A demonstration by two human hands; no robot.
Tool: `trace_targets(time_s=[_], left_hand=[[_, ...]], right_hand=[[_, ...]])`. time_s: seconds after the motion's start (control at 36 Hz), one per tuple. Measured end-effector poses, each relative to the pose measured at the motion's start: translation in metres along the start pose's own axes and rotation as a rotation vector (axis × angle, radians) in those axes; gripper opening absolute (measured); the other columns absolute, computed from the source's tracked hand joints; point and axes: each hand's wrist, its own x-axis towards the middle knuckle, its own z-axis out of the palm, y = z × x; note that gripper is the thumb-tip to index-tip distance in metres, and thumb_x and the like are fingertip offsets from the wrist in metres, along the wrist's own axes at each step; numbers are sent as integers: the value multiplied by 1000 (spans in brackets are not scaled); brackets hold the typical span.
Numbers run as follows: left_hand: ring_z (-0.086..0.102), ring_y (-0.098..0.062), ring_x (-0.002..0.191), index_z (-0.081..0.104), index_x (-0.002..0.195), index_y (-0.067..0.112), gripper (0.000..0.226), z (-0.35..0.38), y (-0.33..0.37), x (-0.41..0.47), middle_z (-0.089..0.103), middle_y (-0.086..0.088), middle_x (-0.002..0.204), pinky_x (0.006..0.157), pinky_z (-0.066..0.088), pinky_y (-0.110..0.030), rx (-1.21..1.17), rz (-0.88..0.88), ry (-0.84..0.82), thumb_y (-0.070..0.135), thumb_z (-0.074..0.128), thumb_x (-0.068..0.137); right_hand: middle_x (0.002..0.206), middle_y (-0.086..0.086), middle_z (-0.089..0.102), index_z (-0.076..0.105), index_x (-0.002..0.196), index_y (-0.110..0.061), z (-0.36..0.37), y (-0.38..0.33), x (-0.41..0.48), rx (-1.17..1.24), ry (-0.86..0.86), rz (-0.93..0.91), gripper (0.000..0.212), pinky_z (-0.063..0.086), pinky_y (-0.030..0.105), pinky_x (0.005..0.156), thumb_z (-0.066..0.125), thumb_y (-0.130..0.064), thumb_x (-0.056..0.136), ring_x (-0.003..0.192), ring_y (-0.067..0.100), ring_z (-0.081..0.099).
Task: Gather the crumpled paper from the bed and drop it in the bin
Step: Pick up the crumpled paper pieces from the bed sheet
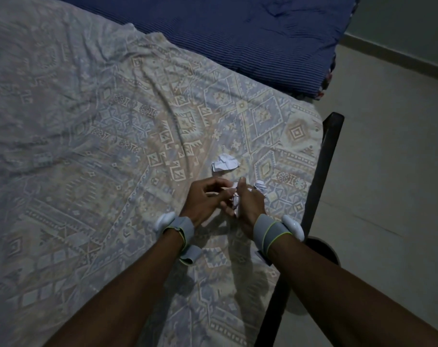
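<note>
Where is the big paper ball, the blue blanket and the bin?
Big paper ball (225, 163), head view, its crumpled middle.
Blue blanket (250, 33), head view, its ribbed top.
Bin (334, 254), head view, its dark rim beside the bed.

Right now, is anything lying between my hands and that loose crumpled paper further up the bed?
Nothing visible. The loose crumpled paper lies alone on the patterned sheet, just beyond the left hand and right hand, which together hold another paper wad. Only bare sheet separates them. A smaller wad sits beside the right hand.

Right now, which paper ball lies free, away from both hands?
The larger crumpled paper, alone on the bedsheet beyond both hands. The small ball sits against the right hand; another is between the hands.
</note>
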Motion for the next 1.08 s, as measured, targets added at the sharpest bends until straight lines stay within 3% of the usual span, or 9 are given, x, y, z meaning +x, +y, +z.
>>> trace_targets(time_s=[0.08, 0.19, 0.28, 0.36, 0.44, 0.58, 0.72, 0.92, 1.08], left_hand=[[70, -4, 87, 78, 100, 7, 13, 5, -1, -5, 76, -7, 102, 77, 55, -20, -19, 23, -17, 10, 70, 89], [69, -15, 81, 78, 81, 19, 21, 7, 7, -5, 75, -11, 99, 65, 53, -24, -77, -100, 55, 25, 64, 95], [67, -21, 71, 78, 67, 23, 27, 4, 4, 3, 75, -11, 90, 65, 60, -40, -67, -127, 226, 27, 69, 92], [68, -24, 80, 77, 79, 10, 17, 2, 4, 12, 71, -13, 97, 60, 53, -26, 162, -67, 408, 20, 69, 90], [67, -30, 93, 72, 88, 5, 21, 3, 9, 18, 69, -13, 105, 71, 41, -26, 368, 17, 477, 25, 68, 92], [66, -35, 107, 70, 115, 17, 25, 3, 7, 34, 52, -10, 143, 88, 51, -37, 626, 84, 284, 28, 63, 93], [34, -36, 146, 66, 129, 18, 36, 10, 4, 47, 30, -15, 163, 117, 31, -40, 758, -30, 81, 25, 60, 94], [59, -40, 119, 74, 108, 1, 24, 15, 17, 45, 65, -19, 131, 101, 41, -38, 732, 103, 154, 8, 63, 88], [71, -29, 96, 82, 87, 13, 22, 16, 21, 36, 78, -6, 108, 80, 54, -33, 589, 117, 398, 23, 64, 81]], right_hand=[[67, 7, 65, 62, 80, -13, -5, 0, 0, -30, -20, -19, 34, 53, 22, 41, 50, -37, 101, 59, 16, 62], [53, 10, 45, 51, 64, -13, -16, 3, 3, -198, -24, -147, 37, 35, 18, 35, 60, -25, 97, 33, 12, 41], [54, 7, 51, 57, 56, -17, -17, 3, 6, -378, 47, -228, 41, 41, 29, 47, 63, -35, 92, 43, 19, 46], [61, 2, 64, 63, 57, -17, -18, -3, 1, -614, 150, -320, 46, 50, 44, 70, 57, -48, 92, 70, 33, 64], [93, 19, 68, 66, 81, -2, -21, -9, -5, -883, 271, -458, 52, 43, 39, 75, 52, -50, 96, 94, 39, 63], [129, 20, 46, 65, 101, 0, -27, -9, -3, -1206, 302, -568, 40, 46, 43, 84, 56, -39, 97, 99, 44, 61], [144, 20, 37, 65, 97, -2, -34, -3, 4, -1421, 303, -598, 30, 45, 39, 72, 55, -31, 99, 92, 47, 64], [117, 18, 54, 64, 92, -1, -41, 4, 16, -1358, 313, -629, 28, 46, 41, 75, 59, -29, 96, 96, 42, 61], [102, 22, 73, 77, 89, -5, -26, -16, 15, -815, 319, -393, 38, 50, 41, 81, 57, -36, 95, 101, 41, 64]])
